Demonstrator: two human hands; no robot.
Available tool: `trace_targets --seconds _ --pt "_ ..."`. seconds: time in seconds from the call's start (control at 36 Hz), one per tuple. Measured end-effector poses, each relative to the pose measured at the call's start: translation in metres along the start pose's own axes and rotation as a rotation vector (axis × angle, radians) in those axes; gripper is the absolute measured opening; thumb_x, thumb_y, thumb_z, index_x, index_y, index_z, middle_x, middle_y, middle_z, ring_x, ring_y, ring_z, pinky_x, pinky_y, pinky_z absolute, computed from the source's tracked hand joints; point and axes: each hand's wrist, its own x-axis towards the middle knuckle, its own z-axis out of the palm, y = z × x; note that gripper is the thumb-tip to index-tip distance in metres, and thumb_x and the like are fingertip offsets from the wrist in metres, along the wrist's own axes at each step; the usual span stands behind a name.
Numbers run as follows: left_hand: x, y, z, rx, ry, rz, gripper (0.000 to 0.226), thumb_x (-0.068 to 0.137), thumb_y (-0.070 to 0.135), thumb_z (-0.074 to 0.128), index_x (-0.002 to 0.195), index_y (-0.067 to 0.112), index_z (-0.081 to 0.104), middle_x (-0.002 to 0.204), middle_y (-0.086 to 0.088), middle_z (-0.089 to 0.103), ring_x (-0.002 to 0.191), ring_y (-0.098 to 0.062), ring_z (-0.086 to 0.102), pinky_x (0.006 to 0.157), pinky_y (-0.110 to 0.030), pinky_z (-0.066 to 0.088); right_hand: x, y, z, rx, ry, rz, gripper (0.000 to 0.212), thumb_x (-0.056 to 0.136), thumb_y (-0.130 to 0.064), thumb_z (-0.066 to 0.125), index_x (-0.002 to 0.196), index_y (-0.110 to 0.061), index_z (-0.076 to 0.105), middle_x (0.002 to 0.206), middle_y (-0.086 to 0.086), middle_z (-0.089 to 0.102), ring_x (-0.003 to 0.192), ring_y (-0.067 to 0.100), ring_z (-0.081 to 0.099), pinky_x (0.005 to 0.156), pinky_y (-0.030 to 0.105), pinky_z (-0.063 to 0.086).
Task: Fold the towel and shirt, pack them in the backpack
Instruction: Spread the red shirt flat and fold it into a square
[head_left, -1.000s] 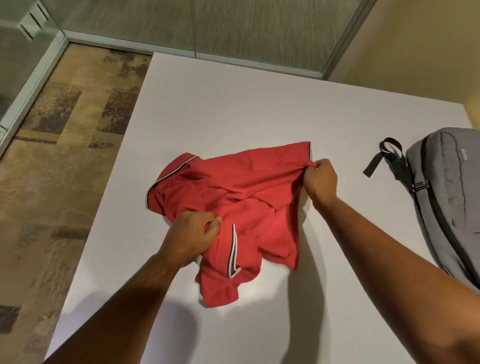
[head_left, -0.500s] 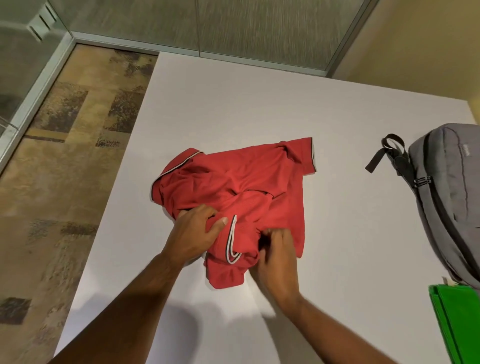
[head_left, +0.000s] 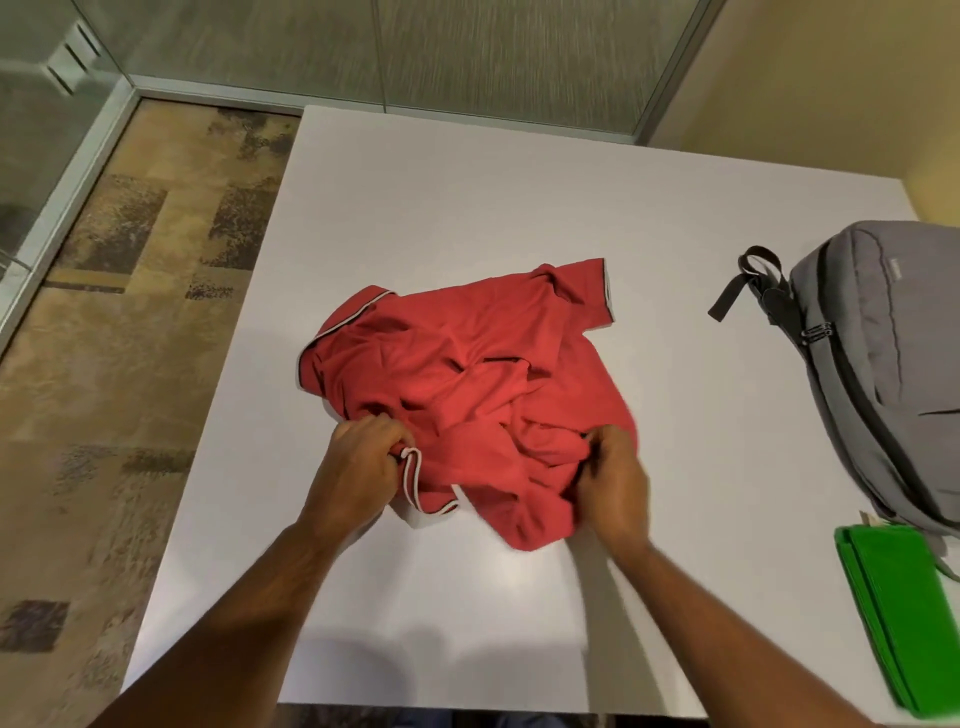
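Observation:
A red polo shirt (head_left: 467, 374) with white-and-black trim lies crumpled in the middle of the white table (head_left: 467, 197). My left hand (head_left: 358, 462) grips the shirt's near left edge by a trimmed hem. My right hand (head_left: 613, 483) grips bunched red cloth at the near right. A grey backpack (head_left: 883, 364) lies on the table's right side, its black strap pointing left. A folded green towel (head_left: 904, 613) sits at the near right corner, just in front of the backpack.
The table's left edge drops to patterned carpet (head_left: 104, 364). Glass partitions (head_left: 363, 47) stand behind the far edge and a beige wall (head_left: 831, 104) at the right. Bare tabletop surrounds the shirt on the far side and in front.
My right hand left the shirt's far right sleeve, came near and then slid right with bunched cloth. My left hand shifted slightly onto the trimmed hem. The green towel came into view.

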Motion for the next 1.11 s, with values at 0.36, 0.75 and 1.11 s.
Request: trace_targets --seconds 0.36,0.75,1.11 --pt "-0.054 0.000 0.006 0.249 -0.044 0.005 0.021 0.086 0.023 0.047 0.065 0.019 0.050 0.061 0.003 0.053 0.058 -0.024 0.050 0.066 -0.036 0.036 0.063 0.092 -0.117 -0.290 0.416 0.152 0.039 0.073 -0.010 0.043 0.105 0.003 0.061 0.109 0.034 0.055 0.099 0.052 0.052 0.083 0.057 0.043" --pt "-0.054 0.015 0.025 0.326 -0.090 0.078 0.016 0.087 0.031 0.068 0.090 0.016 0.064 0.086 0.000 0.059 0.082 -0.026 0.055 0.075 -0.040 0.046 -0.058 0.079 -0.023 -0.425 -0.154 -0.555 0.043 0.093 -0.031 0.070 0.129 -0.009 0.064 0.127 0.007 0.060 0.109 0.026 0.055 0.093 0.041 0.046" --pt "-0.065 0.029 0.049 0.370 -0.114 0.216 0.015 0.082 0.007 0.050 0.075 0.019 0.056 0.073 0.003 0.054 0.068 -0.022 0.052 0.067 -0.039 0.047 -0.054 0.081 -0.030 -0.443 -0.156 -0.584 0.008 0.082 -0.019 0.054 0.081 -0.015 0.060 0.074 -0.001 0.054 0.069 0.024 0.052 0.069 0.037 0.042"
